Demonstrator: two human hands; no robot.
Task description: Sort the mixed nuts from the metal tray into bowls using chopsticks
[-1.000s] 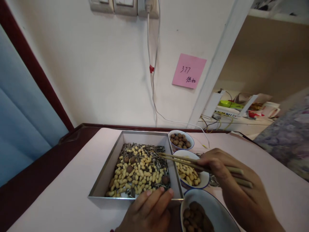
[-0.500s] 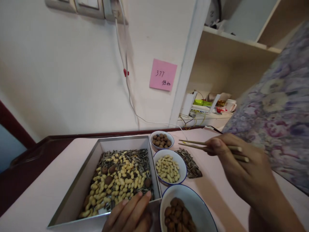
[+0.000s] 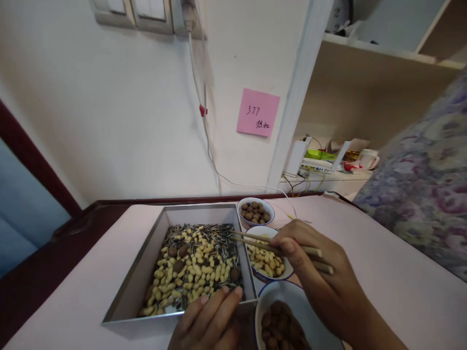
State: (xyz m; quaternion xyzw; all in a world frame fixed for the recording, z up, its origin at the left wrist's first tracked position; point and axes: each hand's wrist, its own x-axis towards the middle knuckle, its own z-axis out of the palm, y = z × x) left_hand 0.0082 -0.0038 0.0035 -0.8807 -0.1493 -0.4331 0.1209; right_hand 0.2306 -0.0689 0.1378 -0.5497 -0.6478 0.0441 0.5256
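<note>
My left hand (image 3: 209,318) has its fingers hooked over the near wall of a grey box (image 3: 136,272), by its right corner. Inside lie unshelled peanuts (image 3: 199,272), striped sunflower seeds (image 3: 219,232) and several round brown nuts (image 3: 178,266). My right hand (image 3: 317,272) is closed on a pair of wooden chopsticks (image 3: 251,236). They reach across the peanut bowl (image 3: 288,274), their tips just over the box's right wall near the seeds, apparently with nothing between them. Behind it stands a bowl (image 3: 270,218) of round brown nuts; nearer is a bowl (image 3: 310,311) of almonds (image 3: 282,333).
Pink paper (image 3: 386,253) covers the dark red table (image 3: 73,253). A white cable (image 3: 251,185) runs down the wall onto the tabletop. Shelves with a router (image 3: 315,165) and a mug (image 3: 368,159) stand behind. A flowered cloth (image 3: 430,155) hangs at the right.
My right hand has moved left with the chopsticks, from beyond the bowls to the box's right wall. It now hides the sunflower seed pile on the table. The view has shifted slightly left.
</note>
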